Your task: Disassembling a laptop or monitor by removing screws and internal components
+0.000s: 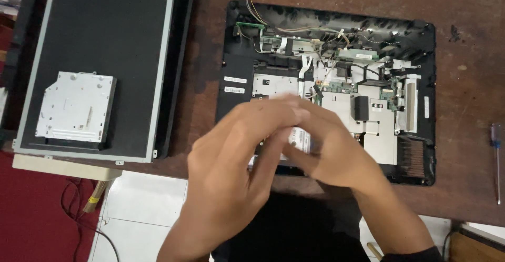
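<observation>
Left hand (231,157) and right hand (326,151) together pinch what looks like a small silver drive (301,138), lifted just above the open laptop (368,109).

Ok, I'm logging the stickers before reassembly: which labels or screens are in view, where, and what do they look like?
Two small labels: white rectangular strips, stacked on the opened laptop's black left part.
Drive label: white, mostly hidden between the left hand and right hand.
Screen panel: dark rectangle, grey metal frame, far left, under a silver optical drive.
</observation>
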